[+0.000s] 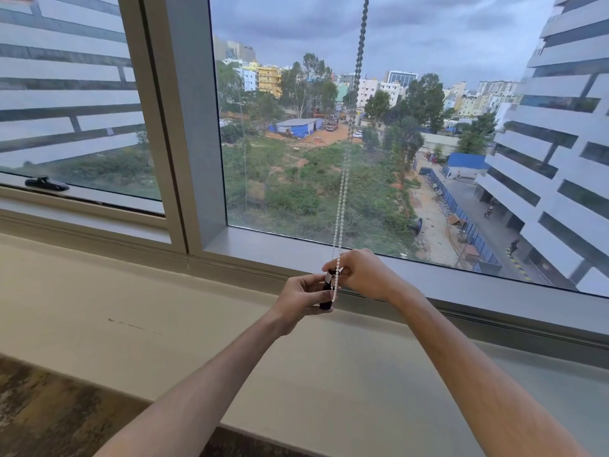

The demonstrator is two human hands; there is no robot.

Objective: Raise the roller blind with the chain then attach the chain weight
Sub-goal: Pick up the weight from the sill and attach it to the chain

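Window (379,143): big glass pane w/ grey frame, city and green field outside; top is cut off by the picture edge, so the blind itself is not seen.
Sill (164,308): wide pale ledge under the window, free room to left and right of the hands.
Floor (49,417): dark patterned strip at bottom left, only a corner shows.
Arms: both come from the bottom edge, bare, meet near the middle just in front of the lower frame.
Right hand (365,275): fingers curled, pinching the chain just above the weight; fingertips hidden behind the knuckles.
Left hand (301,296): thumb and fingers curled round the weight from the left side; palm side hard to see.
Chain (341,209): white bead loop, hangs from the top edge down to the hands; upper part looks dark against the sky, 2 strands run close together, bottom of loop lies along the weight.
Handle (46,184): black window latch on the left frame, well apart from the hands.
Weight (327,291): small dark cylinder, upright, between both hands, touching the chain; whether it is already clipped on, cannot tell.
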